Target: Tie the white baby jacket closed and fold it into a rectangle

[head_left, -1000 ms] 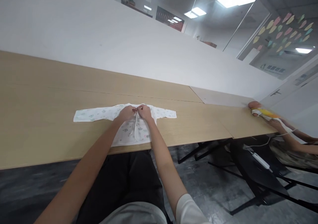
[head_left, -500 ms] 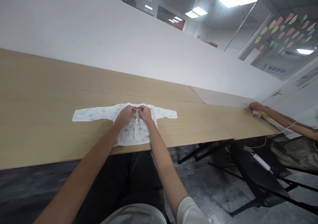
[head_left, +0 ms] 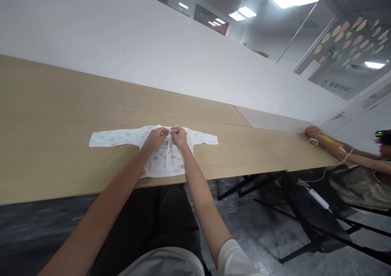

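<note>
A small white baby shirt with a faint print lies front side up on the wooden table, its long sleeves spread to both sides. At the neckline, my left hand pinches the shirt's front edge between thumb and fingers. Close beside it, my right hand pinches the other side of the front opening. The fingertips of both hands nearly meet. Whatever fastening may lie between them is too small to make out. Below the hands the front panels overlap, and the lower hem rests near the table's front edge.
The long table runs against a white wall. At the far right, another person's hands work at the table with something white and yellow. Black folding chairs stand below, one bearing a white power strip with a cable.
My fingers have shifted slightly at the neckline, with the right hand's fingers raised a little more. The shirt lies as before. The other person's arms have moved slightly.
</note>
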### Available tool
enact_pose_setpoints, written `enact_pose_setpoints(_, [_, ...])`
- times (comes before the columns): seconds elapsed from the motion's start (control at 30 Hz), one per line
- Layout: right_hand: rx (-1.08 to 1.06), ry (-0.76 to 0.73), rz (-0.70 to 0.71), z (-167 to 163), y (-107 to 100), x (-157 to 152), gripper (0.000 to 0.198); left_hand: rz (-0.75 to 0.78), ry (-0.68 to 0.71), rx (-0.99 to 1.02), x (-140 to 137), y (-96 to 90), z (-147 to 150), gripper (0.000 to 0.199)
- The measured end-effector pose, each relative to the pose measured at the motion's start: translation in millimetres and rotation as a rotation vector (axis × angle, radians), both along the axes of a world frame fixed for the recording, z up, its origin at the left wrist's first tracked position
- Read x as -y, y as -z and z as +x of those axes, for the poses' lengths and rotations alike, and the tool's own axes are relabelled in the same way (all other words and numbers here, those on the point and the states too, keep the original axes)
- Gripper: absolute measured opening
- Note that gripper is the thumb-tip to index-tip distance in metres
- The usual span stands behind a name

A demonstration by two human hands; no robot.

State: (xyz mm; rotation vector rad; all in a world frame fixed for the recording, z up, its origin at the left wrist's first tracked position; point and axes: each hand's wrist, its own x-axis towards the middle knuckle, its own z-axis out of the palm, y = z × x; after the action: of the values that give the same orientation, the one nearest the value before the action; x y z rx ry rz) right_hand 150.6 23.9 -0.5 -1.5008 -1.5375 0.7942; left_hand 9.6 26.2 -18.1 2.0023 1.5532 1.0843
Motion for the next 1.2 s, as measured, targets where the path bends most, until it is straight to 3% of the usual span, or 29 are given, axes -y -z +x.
enact_pose_setpoints(0.23, [-0.085,-0.032,0.023,0,4,-4,0.024,-0.008,-0.001,0.071,-2,1.7,0,0.031])
enact_pose_setpoints(0.67, [0.062,-0.082,0.105,-7,6,1,0.028,-0.027,0.003,0.164,2,-1.7,1,0.032])
enact_pose_setpoints(1.2, [-0.074,-0.003,0.034,-8,14,-13,0.015,-0.023,-0.056,0.127,-1,1.9,0,0.024])
